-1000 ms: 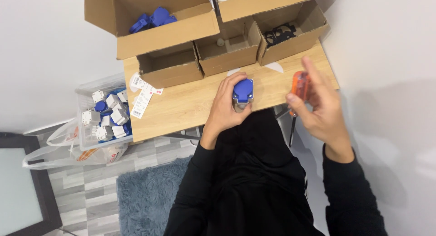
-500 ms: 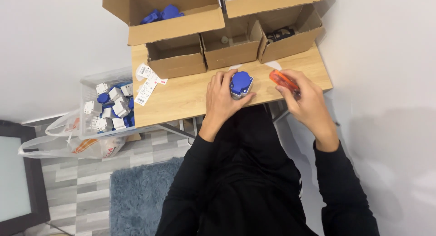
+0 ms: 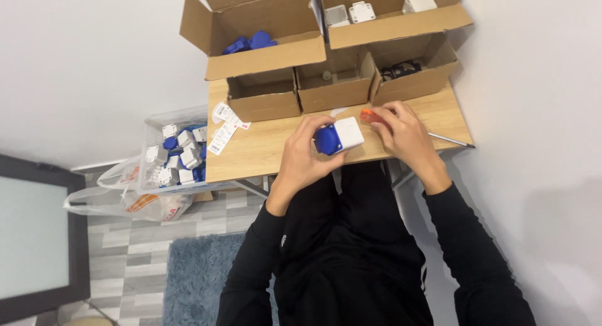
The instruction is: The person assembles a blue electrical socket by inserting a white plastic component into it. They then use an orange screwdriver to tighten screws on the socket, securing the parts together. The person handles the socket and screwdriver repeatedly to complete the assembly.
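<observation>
While seated at a light wooden table (image 3: pixel 276 150):
Left hand (image 3: pixel 307 153): clamped on a blue-and-white plastic socket box (image 3: pixel 338 137), held above the table's near edge.
Right hand (image 3: pixel 401 134): closed around an orange-handled screwdriver (image 3: pixel 370 116).
Risk: the box may slip off the edge.

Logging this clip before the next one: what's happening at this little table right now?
A person in black sleeves sits at a small wooden table. The left hand holds a blue-and-white socket-like part above the tabletop. The right hand rests on the table, fingers around an orange-handled tool. Open cardboard boxes line the back edge, two holding blue and white parts. A clear bin of similar parts stands beside the table.
</observation>
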